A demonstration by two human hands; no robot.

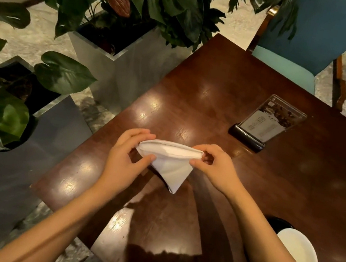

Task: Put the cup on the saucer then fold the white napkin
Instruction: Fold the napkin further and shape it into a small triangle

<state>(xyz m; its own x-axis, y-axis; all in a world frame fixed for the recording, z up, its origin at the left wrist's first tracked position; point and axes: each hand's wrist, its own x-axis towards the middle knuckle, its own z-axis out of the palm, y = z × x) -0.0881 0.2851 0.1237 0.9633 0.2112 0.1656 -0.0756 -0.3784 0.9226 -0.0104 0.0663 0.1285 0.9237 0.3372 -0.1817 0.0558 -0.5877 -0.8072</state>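
The white napkin (170,163) is held just above the dark wooden table (219,97), folded into a triangle with its rolled long edge on top and its point hanging toward me. My left hand (128,153) pinches the left end of that edge. My right hand (212,163) pinches the right end. At the lower right a white cup (297,252) sits on a dark saucer (278,221), partly hidden behind my right forearm.
A clear menu stand (265,123) on a black base stands at the table's right. A blue chair (300,49) is at the far side. Metal planters (131,62) with large green leaves stand left of the table, over a stone floor.
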